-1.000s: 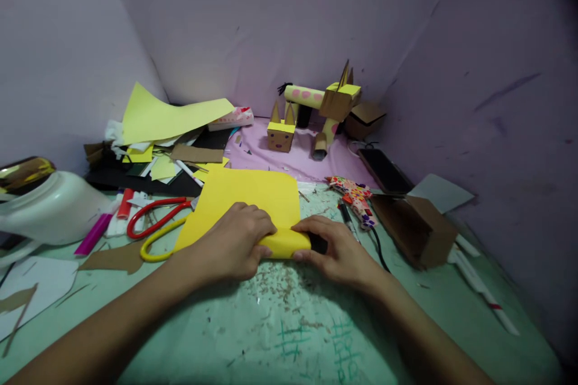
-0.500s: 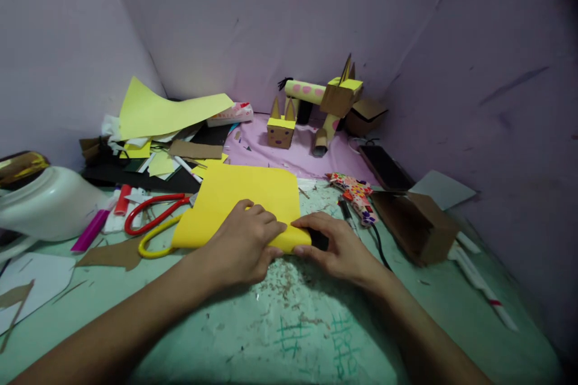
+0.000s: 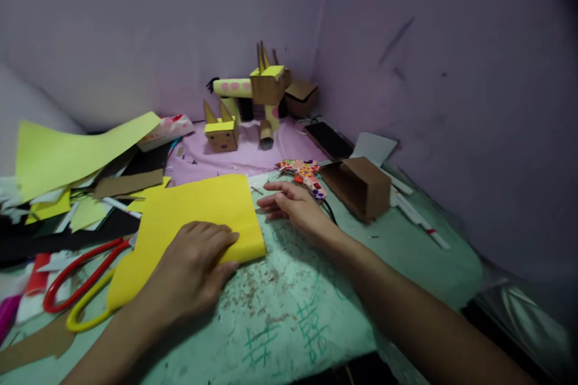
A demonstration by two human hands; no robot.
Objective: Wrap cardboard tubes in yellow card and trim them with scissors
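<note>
My left hand point(image 3: 194, 264) presses on a sheet of yellow paper point(image 3: 212, 198), its fingers and thumb gripping the rolled near edge. Off the sheet's right side, my right hand point(image 3: 293, 207) is open with fingers stretched and nothing in it. Just behind that hand lies a flower-patterned glue gun point(image 3: 304, 173) with a dark cord. Red-handled scissors point(image 3: 85, 267) lie left of the sheet, their tips hidden. A yellow handle loop point(image 3: 88, 307) pokes out from under the paper.
Behind stand a small cardboard animal head point(image 3: 222, 135) and a spotted animal figure point(image 3: 266, 84). An open cardboard box point(image 3: 368, 186), a phone point(image 3: 329, 139) and white sticks point(image 3: 415, 213) lie to the right. Paper scraps point(image 3: 81, 162) pile up on the left.
My right hand has let go of the paper's rolled edge and moved away toward the glue gun, its fingers opening. My left hand stays on the paper. The view has turned right.
</note>
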